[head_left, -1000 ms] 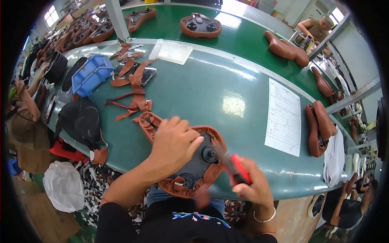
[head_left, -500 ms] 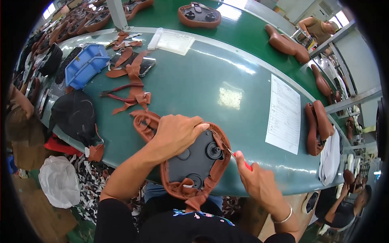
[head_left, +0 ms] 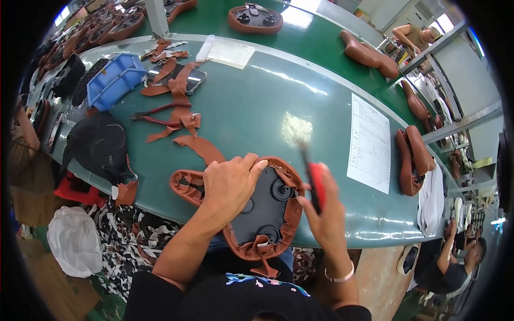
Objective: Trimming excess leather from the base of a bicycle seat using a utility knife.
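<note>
An upturned saddle (head_left: 265, 211) with a brown leather-like cover and dark base lies tilted at the table's near edge. The cover is folded in wrinkles over its rim. My left hand (head_left: 227, 184) is closed on its upper edge, thumb along the rim, with the narrow nose out to the left. In my right hand (head_left: 327, 224), close to the saddle's right rim, is a red-and-black-handled tool (head_left: 317, 184); its dark tip points up and is smeared by motion. A brown strip (head_left: 201, 145) curves beside the nose, its lower end behind my left hand.
Red-handled pliers (head_left: 160, 114) lie among brown scraps, near a phone (head_left: 197, 83) and a blue bin (head_left: 115, 80). A black cap-like item (head_left: 99, 147) sits at left. A printed sheet (head_left: 369, 144) and another brown saddle (head_left: 412, 160) are at right. People work farther off.
My right hand has drawn the tool off the saddle's rim, its tip swinging upward. The saddle has turned a little, and the brown strip now shows more plainly above its nose.
</note>
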Action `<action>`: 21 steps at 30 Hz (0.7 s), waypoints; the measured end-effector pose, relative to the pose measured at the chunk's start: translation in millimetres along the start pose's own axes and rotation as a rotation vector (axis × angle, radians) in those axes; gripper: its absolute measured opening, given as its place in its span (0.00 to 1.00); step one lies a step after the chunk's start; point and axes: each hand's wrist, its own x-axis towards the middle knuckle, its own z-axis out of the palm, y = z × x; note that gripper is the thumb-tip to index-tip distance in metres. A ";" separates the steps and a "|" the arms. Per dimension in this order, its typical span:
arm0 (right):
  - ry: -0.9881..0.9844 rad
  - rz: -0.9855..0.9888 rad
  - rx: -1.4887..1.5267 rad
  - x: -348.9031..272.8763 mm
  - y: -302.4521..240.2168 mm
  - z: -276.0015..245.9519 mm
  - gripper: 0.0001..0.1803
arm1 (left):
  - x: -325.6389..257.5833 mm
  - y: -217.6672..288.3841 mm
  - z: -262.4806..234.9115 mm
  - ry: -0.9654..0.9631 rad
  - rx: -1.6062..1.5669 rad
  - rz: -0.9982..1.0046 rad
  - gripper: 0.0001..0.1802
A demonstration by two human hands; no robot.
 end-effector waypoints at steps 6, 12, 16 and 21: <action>-0.296 0.302 0.380 28.7 12.8 -13.8 0.31 | 3.3 7.9 -3.4 -0.022 -0.012 0.005 0.17; 0.315 0.370 1.178 3.3 20.8 -42.2 0.34 | 19.9 6.0 0.1 0.176 -0.100 -0.167 0.13; 0.003 0.368 0.924 20.7 -1.0 -23.8 0.30 | 29.6 29.9 -0.3 -0.070 -0.062 0.542 0.14; -0.035 0.091 0.214 9.3 17.1 -26.2 0.27 | 41.1 15.3 20.7 0.016 -0.032 0.497 0.05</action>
